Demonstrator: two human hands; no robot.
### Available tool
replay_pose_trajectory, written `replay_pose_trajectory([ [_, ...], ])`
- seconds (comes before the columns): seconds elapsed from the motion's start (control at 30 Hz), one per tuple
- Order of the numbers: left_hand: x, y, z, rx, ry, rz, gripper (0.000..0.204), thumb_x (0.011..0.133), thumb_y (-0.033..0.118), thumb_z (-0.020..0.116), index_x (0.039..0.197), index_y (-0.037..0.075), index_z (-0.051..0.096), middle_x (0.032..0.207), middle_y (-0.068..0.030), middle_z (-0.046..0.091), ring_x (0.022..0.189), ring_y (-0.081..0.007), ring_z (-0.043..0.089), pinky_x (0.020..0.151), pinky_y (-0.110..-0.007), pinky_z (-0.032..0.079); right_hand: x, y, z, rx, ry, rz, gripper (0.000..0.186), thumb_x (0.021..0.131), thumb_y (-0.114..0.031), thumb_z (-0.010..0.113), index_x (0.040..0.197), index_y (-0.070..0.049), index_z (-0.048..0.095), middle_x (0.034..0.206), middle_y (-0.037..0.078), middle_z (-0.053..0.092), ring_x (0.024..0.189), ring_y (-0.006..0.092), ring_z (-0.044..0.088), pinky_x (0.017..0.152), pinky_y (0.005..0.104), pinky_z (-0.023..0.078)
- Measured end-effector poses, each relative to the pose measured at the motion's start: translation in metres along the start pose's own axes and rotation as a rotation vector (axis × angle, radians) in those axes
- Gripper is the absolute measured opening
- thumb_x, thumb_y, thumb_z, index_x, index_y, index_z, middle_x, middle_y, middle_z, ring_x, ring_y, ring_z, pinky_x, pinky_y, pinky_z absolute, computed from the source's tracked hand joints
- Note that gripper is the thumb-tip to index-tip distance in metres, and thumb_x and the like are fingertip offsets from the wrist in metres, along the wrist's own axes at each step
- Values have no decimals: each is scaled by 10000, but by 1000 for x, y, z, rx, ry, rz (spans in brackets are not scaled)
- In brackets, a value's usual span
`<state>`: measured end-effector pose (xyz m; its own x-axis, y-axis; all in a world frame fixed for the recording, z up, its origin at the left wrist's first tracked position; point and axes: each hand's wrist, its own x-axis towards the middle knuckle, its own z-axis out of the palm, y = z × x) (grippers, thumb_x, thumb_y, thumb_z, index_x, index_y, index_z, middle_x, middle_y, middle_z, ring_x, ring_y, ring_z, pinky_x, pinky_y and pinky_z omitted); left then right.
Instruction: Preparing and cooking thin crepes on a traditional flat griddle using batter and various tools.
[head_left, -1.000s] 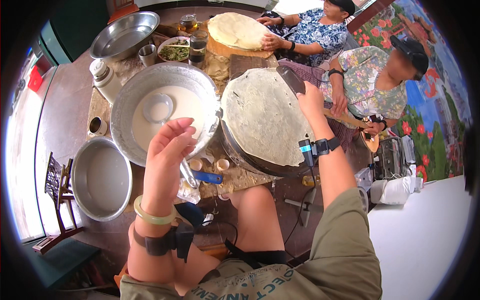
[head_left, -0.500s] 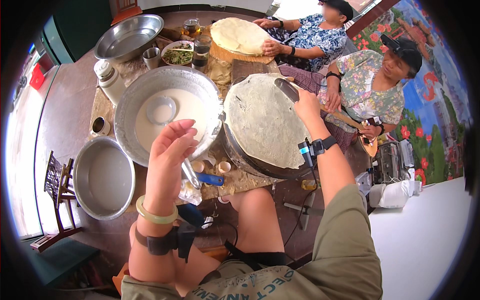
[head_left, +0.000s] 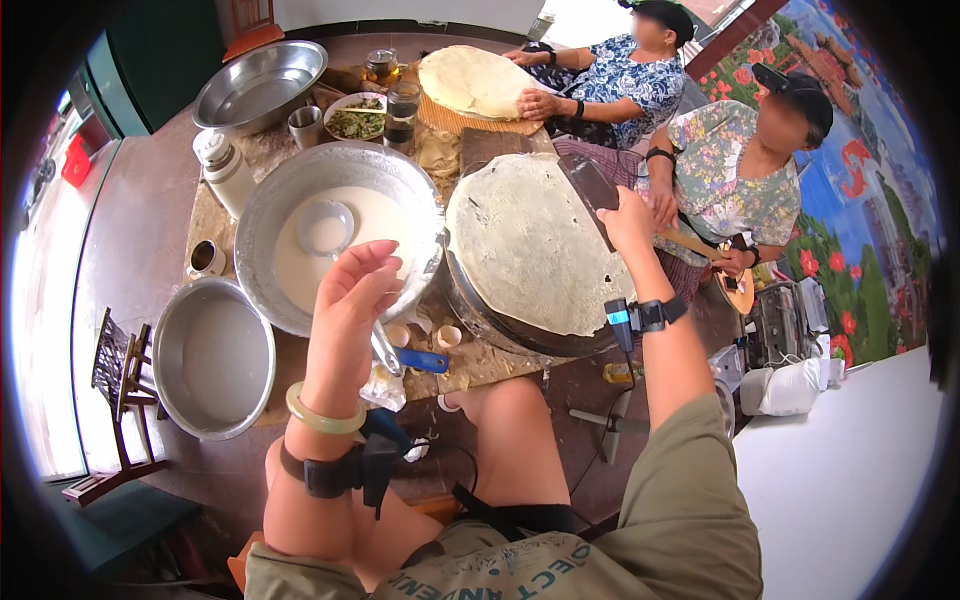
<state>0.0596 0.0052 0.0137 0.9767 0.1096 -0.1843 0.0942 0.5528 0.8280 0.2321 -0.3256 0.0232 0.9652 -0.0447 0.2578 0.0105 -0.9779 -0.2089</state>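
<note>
My right hand (head_left: pixel 630 225) grips a dark flat scraper (head_left: pixel 592 186), its blade lying along the right edge of a round griddle (head_left: pixel 548 345). A thin, pale pancake (head_left: pixel 530 245) covers most of the griddle, with small holes near its right rim. My left hand (head_left: pixel 350 290) is raised over the near side of a large metal basin (head_left: pixel 262 200), palm up, fingers loosely bent and nothing in them. Inside the basin is creamy white batter (head_left: pixel 380 212). A metal ladle (head_left: pixel 325 227) rests in it, its handle partly hidden behind my left hand.
Eggshells (head_left: pixel 449 335) and a blue-handled tool (head_left: pixel 425 360) lie on the table's near edge. Another metal basin (head_left: pixel 213 372) stands at left, with a thermos (head_left: pixel 222 172) beyond. Two people sit at far right; one touches stacked pancakes (head_left: pixel 475 80), another holds a wooden-handled tool (head_left: pixel 695 243).
My right hand has moved slightly right and nearer, swinging the scraper along the pancake's right edge. My left hand stays nearly still.
</note>
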Motion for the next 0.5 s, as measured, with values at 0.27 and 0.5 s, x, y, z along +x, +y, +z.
replay_pose_trajectory([
  [0.27,2,6,-6,228,9,138,294,878,122,542,1166,69,568,1031,13,566,876,-58,523,822,-218,395,-69,28,9,275,103,85,343,722,-104,681,1045,-15,611,932,236,642,922,395,609,800,443,475],
  [0.5,3,-6,2,300,16,177,263,845,74,582,1102,17,587,981,-21,554,914,-97,503,845,-236,401,-26,11,4,149,121,31,379,738,-133,684,1094,-37,596,927,237,641,913,400,611,792,451,474],
])
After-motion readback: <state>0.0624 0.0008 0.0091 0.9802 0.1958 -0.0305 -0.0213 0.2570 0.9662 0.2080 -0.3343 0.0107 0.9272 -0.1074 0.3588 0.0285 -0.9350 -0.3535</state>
